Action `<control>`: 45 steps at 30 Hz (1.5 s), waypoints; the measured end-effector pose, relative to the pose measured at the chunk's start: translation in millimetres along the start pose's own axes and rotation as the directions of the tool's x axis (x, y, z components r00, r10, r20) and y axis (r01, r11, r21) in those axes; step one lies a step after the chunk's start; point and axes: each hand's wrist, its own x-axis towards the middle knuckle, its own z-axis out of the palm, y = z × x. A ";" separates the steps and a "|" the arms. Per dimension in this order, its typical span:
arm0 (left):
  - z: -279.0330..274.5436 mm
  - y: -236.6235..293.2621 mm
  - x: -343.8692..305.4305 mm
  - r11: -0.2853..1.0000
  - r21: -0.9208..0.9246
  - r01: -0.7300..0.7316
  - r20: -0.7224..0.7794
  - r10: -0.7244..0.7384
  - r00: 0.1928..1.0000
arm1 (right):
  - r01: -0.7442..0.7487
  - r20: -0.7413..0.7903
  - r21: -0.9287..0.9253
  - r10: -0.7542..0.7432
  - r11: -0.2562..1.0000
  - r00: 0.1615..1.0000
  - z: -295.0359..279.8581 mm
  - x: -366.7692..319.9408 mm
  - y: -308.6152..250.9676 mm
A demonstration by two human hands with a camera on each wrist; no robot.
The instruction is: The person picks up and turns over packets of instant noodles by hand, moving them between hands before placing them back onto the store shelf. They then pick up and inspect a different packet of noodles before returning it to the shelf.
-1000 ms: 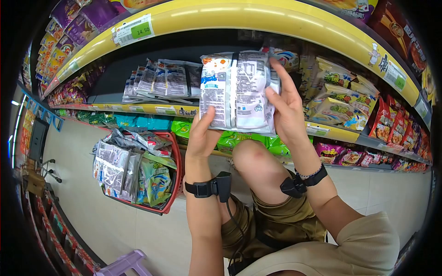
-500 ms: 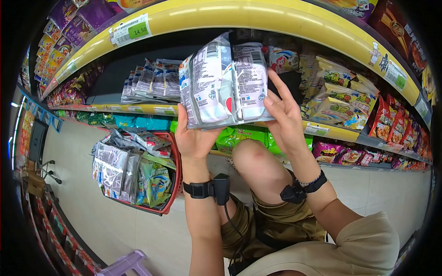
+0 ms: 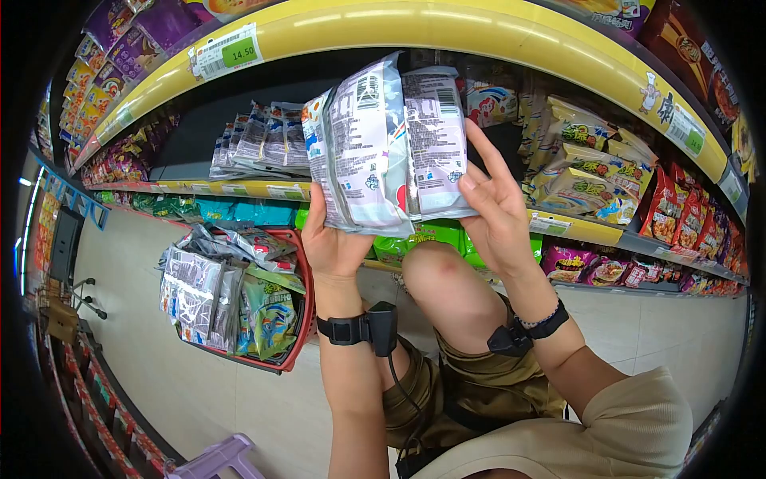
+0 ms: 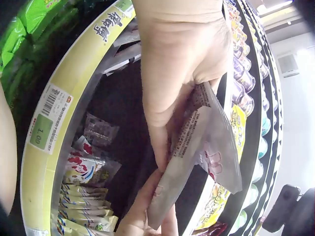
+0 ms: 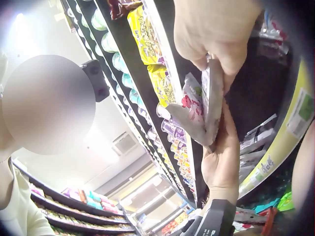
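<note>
Two silvery-white printed packets, one on the left [image 3: 363, 152] and one on the right [image 3: 436, 148], are held up side by side before the shelf, their inner edges meeting. My left hand [image 3: 339, 246] grips the left packet low on its outer side, thumb in front, the other fingers hidden behind. The right packet's outer edge is pinched by my right hand [image 3: 501, 215], whose index finger extends up along the side. In the left wrist view the packets [image 4: 179, 164] appear nearly edge-on beneath my left hand [image 4: 184, 64]; the right wrist view shows my right hand [image 5: 214, 32] above them.
Similar silvery packets [image 3: 267, 140] lie on the shelf at the left, yellowish packets [image 3: 590, 180] at the right. A yellow shelf edge [image 3: 399, 25] arches above. On the floor stand a red-rimmed basket [image 3: 308, 319] full of packets and a purple stool [image 3: 219, 459].
The packets have fanned apart, the left one tilting and moving left with my left hand. My right hand has stayed near the same place on the right packet.
</note>
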 end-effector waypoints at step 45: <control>-51.6 16.3 36.9 -0.226 0.905 0.359 0.043 0.890 0.453 | 0.263 0.330 -0.904 0.157 0.338 0.931 2.2 92.1 138.4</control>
